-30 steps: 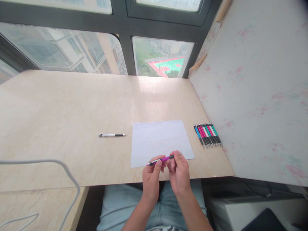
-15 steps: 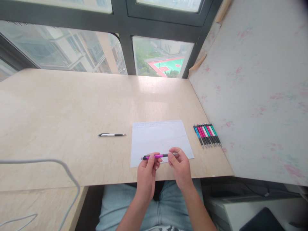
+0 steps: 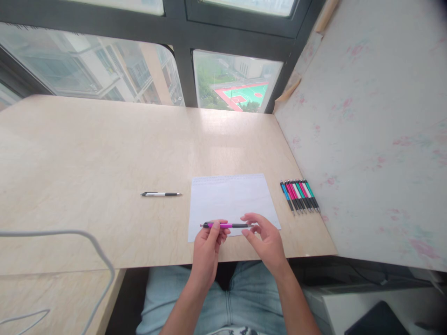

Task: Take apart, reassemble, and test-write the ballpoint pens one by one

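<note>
A purple ballpoint pen [image 3: 226, 225] with a black grip lies level above the lower part of a white sheet of paper [image 3: 226, 197]. My left hand [image 3: 207, 244] pinches its barrel between thumb and fingers. Around the silver tip on the other side, my right hand [image 3: 267, 239] has thumb and forefinger spread apart; whether a finger touches the tip I cannot tell. Lines of small handwriting run along the top of the paper.
To the left of the paper lies a white and black pen [image 3: 161, 194]. Several coloured pens [image 3: 299, 196] stand in a row at the right, beside the flowered wall [image 3: 370, 153]. A grey cable [image 3: 89, 237] arches over the left of the desk [image 3: 104, 153]. Windows are behind.
My right thumb and forefinger have spread open from their pinch on the pen's tip. The left hand has shifted slightly left with the pen.
</note>
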### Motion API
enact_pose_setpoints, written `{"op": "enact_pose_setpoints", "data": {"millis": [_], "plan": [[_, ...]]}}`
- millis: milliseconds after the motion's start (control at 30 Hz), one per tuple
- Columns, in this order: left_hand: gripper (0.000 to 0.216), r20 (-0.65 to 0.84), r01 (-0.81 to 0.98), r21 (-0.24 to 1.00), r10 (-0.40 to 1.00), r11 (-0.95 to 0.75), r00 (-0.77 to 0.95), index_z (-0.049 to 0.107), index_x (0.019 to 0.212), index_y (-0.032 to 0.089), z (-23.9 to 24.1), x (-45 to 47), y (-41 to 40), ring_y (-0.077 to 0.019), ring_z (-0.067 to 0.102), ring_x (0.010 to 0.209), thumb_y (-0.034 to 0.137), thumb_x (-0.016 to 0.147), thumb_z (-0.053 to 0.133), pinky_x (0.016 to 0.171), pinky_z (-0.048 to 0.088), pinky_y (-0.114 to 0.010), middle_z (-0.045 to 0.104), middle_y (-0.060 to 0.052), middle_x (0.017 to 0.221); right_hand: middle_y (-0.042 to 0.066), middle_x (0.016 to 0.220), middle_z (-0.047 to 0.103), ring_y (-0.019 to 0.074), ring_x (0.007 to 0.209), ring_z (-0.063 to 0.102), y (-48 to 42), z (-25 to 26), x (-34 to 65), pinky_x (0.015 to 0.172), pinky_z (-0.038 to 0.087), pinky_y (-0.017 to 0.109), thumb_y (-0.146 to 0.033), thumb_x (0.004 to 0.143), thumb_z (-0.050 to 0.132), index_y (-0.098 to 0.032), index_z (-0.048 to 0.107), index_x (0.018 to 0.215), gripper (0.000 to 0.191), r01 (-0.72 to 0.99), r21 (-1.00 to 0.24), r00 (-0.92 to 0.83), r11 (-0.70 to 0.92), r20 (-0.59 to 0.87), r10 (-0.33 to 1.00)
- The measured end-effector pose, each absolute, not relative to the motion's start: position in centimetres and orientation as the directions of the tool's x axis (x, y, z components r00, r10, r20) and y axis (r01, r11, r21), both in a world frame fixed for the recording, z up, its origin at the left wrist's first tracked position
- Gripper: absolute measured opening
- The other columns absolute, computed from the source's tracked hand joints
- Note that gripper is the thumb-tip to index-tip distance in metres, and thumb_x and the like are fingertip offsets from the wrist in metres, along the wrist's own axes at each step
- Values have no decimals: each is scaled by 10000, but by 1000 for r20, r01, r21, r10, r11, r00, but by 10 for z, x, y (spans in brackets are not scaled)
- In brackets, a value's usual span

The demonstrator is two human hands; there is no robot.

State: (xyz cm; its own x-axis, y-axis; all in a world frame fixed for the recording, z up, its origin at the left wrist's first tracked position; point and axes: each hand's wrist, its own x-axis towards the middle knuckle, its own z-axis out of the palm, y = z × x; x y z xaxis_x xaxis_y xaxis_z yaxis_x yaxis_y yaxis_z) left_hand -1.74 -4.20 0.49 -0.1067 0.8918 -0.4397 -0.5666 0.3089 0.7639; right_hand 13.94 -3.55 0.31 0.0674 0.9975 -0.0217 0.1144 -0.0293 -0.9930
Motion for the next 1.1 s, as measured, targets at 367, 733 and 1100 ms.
{"op": "enact_pose_setpoints", "data": {"millis": [367,733,1100], "plan": [[300,-426,-545,780,899,309,-99,729,888,124,4,-21,-42,-118,532,674,411,814,688,654,415,-244,662,-49,721,52,890,694,205,837,636,-34,6,138,700,491,307,-292,819,670,-218,696,891,107,192,-981,31,-34,-29,999],[300,-423,-538,777,904,327,-61,729,912,124,0,-23,-43,-124,542,700,406,822,684,680,416,-246,675,-59,739,44,732,692,195,711,636,-32,10,136,677,504,317,-410,876,600,-191,704,799,254,227,-962,22,-152,-151,988],[289,-411,-582,750,911,313,-40,729,902,125,1,-24,-43,-108,525,669,401,832,676,647,407,-235,660,-49,726,72,1035,678,216,950,641,-32,12,135,735,541,313,-299,809,676,-225,633,1106,309,185,-983,-31,-9,-15,999]]}}
